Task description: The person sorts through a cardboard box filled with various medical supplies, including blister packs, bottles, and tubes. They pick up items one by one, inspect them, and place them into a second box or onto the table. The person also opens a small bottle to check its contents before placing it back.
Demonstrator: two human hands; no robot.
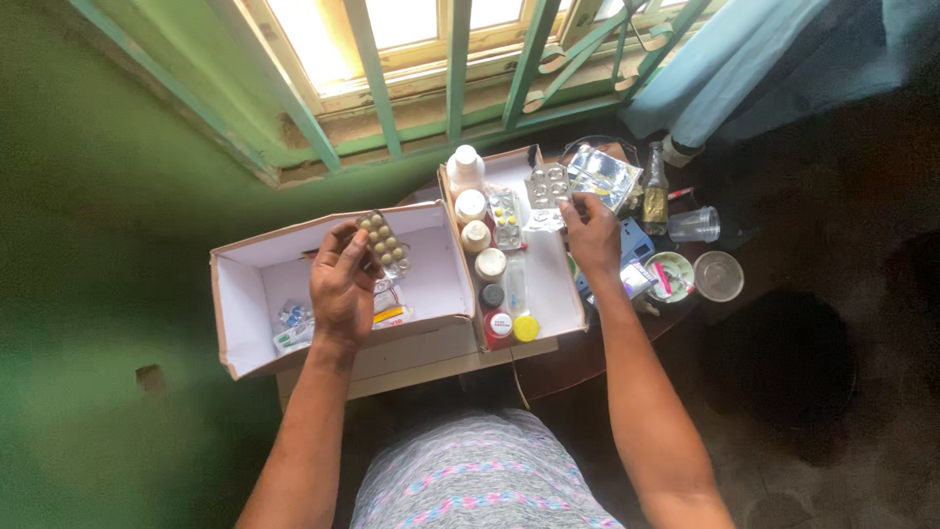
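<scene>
Two blister packs, one clamped in each grip: left hand (343, 284), right hand (592, 238).

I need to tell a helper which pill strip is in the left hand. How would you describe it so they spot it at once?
Start at the open cardboard box on the left, under the barred window. Above it, the left hand holds up a blister strip. Its two rows of round yellowish tablets set it apart from the silvery strips by the right hand.
</scene>
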